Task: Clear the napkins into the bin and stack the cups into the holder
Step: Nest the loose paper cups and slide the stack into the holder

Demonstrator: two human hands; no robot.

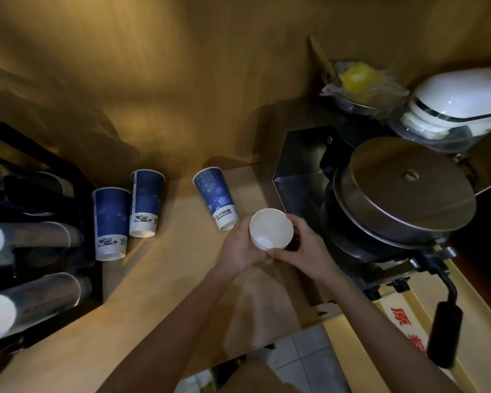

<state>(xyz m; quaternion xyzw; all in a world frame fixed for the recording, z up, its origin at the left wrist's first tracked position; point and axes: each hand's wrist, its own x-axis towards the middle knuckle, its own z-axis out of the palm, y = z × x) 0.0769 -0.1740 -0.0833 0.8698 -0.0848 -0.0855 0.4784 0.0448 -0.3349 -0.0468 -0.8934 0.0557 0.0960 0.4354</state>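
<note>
Roughly, L to R:
Holder (37, 239): black rack at far L edge of bench (165, 279); horizontal tubes w/ cup stacks, white bases facing camera.
Cup pair (111, 222): two blue paper cups standing upside down just R of holder, touching each other; the far one (146, 202) sits a bit further back.
Third cup (216, 198): blue, floral print, also upside down, apart from the pair, just L of the hands.
Left hand (240, 249): grip wrapped round L side of nested white cups (270, 229).
White cups: mouth up, several rims visible, held above bench centre, btwn both hands.
Right hand (309, 249): grip closed on R side and lower edge of same stack.
Round metal appliance (403, 191): lidded, R of hands, black handle toward camera.
Napkins: can't tell, none made out.
</note>
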